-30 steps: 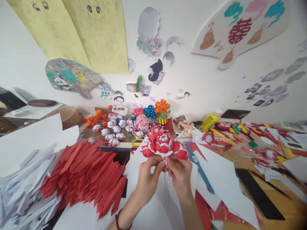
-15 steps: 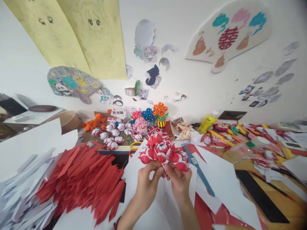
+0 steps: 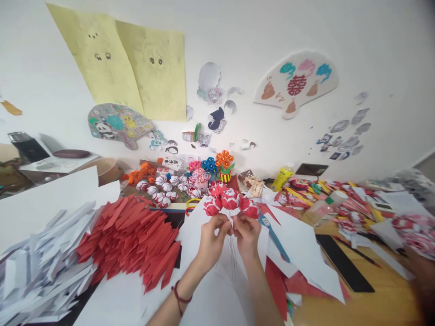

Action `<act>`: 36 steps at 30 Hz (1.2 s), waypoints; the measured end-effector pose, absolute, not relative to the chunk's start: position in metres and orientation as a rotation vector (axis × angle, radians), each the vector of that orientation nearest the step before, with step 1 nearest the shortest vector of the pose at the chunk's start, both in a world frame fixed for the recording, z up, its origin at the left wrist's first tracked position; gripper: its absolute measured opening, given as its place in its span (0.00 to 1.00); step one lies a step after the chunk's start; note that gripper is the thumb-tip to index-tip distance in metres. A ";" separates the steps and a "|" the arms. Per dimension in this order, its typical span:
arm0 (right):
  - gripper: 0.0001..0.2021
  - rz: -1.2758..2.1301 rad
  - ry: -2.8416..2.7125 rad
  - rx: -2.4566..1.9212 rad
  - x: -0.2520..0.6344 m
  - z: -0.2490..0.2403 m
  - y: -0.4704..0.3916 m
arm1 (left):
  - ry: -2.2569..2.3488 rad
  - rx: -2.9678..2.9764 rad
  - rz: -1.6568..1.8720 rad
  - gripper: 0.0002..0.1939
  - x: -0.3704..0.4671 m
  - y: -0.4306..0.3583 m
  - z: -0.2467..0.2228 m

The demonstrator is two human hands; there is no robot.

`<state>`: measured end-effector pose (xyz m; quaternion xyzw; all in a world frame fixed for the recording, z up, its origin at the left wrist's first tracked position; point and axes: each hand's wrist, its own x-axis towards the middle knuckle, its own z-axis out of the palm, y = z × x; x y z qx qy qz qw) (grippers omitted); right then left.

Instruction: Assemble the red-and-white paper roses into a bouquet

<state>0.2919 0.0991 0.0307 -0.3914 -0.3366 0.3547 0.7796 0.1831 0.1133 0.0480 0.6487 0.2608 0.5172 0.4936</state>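
Observation:
Several red and white paper flowers [image 3: 230,199] stand in a bunch at the middle of the view, their thin wire stems hanging down below. My left hand [image 3: 213,237] pinches the stems just under the blooms from the left. Close against it on the right, my right hand [image 3: 246,233] has its fingers closed on the same stems. White paper [image 3: 217,294] lies beneath both hands. Left of them is a heap of folded red paper strips [image 3: 132,240], with a pile of white strips [image 3: 50,262] beyond it.
Yellow scissors [image 3: 193,203] lie behind the hands, near white and red flowers [image 3: 163,199]. To the right are a blue ruler-like strip [image 3: 277,240], a black flat object [image 3: 345,262] and a clear bottle [image 3: 324,208]. Someone's blurred hand [image 3: 421,271] is at the right edge, near more flowers [image 3: 416,231].
The view has shifted and tilted up. The bunch sits slightly higher above my hands, showing more stem. A blurred hand and more flowers have appeared at the right edge.

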 end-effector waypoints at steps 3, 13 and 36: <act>0.16 0.818 -0.736 -0.815 0.291 0.030 0.099 | 0.618 1.585 1.258 0.10 0.183 0.112 0.048; 0.17 0.821 -0.800 -0.759 0.286 0.031 0.094 | 0.673 1.766 1.394 0.13 0.174 0.107 0.050; 0.15 0.777 -0.863 -0.747 0.288 0.032 0.090 | 0.660 1.893 1.580 0.16 0.173 0.113 0.034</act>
